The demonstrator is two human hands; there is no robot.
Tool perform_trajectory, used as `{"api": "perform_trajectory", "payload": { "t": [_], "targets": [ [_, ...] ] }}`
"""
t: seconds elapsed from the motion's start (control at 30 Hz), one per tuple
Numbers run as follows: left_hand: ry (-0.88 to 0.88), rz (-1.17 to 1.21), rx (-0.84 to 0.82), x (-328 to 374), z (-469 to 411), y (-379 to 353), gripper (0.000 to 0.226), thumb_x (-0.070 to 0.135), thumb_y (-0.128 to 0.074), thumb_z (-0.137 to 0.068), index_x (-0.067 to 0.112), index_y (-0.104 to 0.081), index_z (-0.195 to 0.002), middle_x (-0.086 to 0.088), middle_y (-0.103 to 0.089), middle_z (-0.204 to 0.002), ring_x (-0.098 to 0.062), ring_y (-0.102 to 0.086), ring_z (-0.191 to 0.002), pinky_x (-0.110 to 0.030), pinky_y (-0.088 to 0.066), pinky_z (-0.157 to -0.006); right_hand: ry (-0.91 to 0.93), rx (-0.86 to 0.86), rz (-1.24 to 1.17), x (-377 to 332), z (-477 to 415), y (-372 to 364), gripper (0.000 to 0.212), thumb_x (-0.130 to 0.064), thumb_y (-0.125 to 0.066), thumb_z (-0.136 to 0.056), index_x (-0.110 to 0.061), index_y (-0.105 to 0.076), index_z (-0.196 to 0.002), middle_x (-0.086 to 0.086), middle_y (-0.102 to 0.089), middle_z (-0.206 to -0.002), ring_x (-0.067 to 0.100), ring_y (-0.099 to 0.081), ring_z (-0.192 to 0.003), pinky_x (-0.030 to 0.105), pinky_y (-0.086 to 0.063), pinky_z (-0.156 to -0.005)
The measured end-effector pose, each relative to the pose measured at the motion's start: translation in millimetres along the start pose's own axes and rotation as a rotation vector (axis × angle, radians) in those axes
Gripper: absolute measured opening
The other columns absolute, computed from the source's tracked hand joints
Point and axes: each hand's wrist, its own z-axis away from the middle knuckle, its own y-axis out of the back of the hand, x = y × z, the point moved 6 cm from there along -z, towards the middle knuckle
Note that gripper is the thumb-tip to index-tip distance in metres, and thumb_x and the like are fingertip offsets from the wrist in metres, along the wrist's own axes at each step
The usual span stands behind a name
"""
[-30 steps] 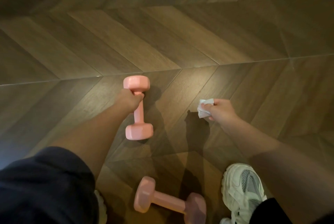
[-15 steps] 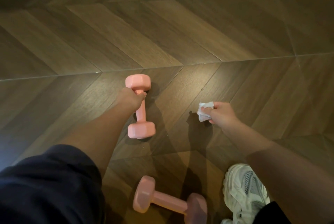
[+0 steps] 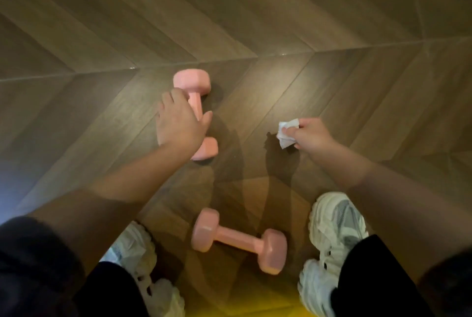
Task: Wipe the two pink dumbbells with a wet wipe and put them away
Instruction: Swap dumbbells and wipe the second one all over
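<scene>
Two pink dumbbells, one wet wipe, two bare hands and two white sneakers are showing. On the left, the left hand (image 3: 178, 125) is spreading wide above the handle of the farther dumbbell (image 3: 192, 81), fingers straight, thumb out, gripping nothing. I cannot tell whether the palm is touching the handle. That dumbbell is lying on the floor (image 3: 332, 10), pointing away from the person, with one head showing past the fingertips and the other peeking out beside the wrist. Lower down, the left sneaker (image 3: 138, 247) is partly hiding under a dark trouser leg. The nearer dumbbell (image 3: 238, 240) is lying crosswise between the feet, apart from both shoes. Further right, the right hand (image 3: 313, 135) is pinching the crumpled white wet wipe (image 3: 286, 134) between thumb and fingers, well apart from both dumbbells and casting a dark shadow on the boards. The right sneaker (image 3: 334, 227), white with grey mesh, is standing below that arm. The floor is running in brown wood-look planks laid in a chevron pattern, with one straight seam crossing from side to side. The light is dim, and a soft glare is falling near the farther dumbbell. Both dumbbells are wearing the same plain matte pink coat, with blocky faceted heads and slim round handles.
</scene>
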Motion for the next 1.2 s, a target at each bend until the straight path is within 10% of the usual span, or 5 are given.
{"api": "perform_trajectory", "payload": {
  "t": [0.27, 0.53, 0.63, 1.2],
  "targets": [
    [-0.726, -0.182, -0.456, 35.4, 132.6, -52.2, 0.035, 0.046, -0.06, -0.092, 0.023, -0.051, -0.118, 0.002, -0.056, -0.116, -0.017, -0.052, -0.108, -0.035, -0.042, -0.096, 0.066, -0.078, 0.287, 11.8, 3.5, -3.2, 0.023, -0.017, -0.066, -0.092, 0.0, -0.071, -0.106, 0.011, -0.067, -0.099, 0.022, -0.062, -0.091, 0.03, -0.046, -0.075],
    [-0.806, -0.356, -1.022, 7.3, 182.4, -123.3, 0.042, 0.053, -0.054, -0.095, 0.019, -0.047, -0.118, -0.004, -0.061, -0.11, -0.021, -0.055, -0.088, -0.036, -0.043, -0.072, 0.069, -0.102, 0.268, 18.1, 5.1, -9.4, 0.003, -0.011, -0.065, -0.093, -0.014, -0.065, -0.093, -0.005, -0.06, -0.075, 0.004, -0.054, -0.065, 0.005, -0.036, -0.047],
    [-0.769, -0.384, -1.155, -1.0, 192.9, -137.5, 0.037, 0.042, -0.054, -0.098, 0.019, -0.044, -0.125, -0.005, -0.062, -0.113, -0.02, -0.057, -0.093, -0.038, -0.043, -0.076, 0.063, -0.133, 0.303, 23.4, 4.1, -15.1, 0.015, -0.011, -0.065, -0.092, -0.005, -0.071, -0.104, 0.005, -0.069, -0.099, 0.016, -0.064, -0.089, 0.014, -0.045, -0.068],
    [-0.583, -0.283, -0.89, 29.9, 122.9, -16.8, 0.027, 0.038, -0.041, -0.105, 0.024, -0.041, -0.129, -0.007, -0.062, -0.114, -0.024, -0.061, -0.099, -0.042, -0.049, -0.093, 0.261, -0.087, 0.415, -66.2, 80.9, 23.9, 0.006, -0.015, -0.065, -0.091, -0.014, -0.066, -0.084, 0.002, -0.062, -0.078, 0.015, -0.056, -0.071, 0.022, -0.037, -0.053]
  ]
}}
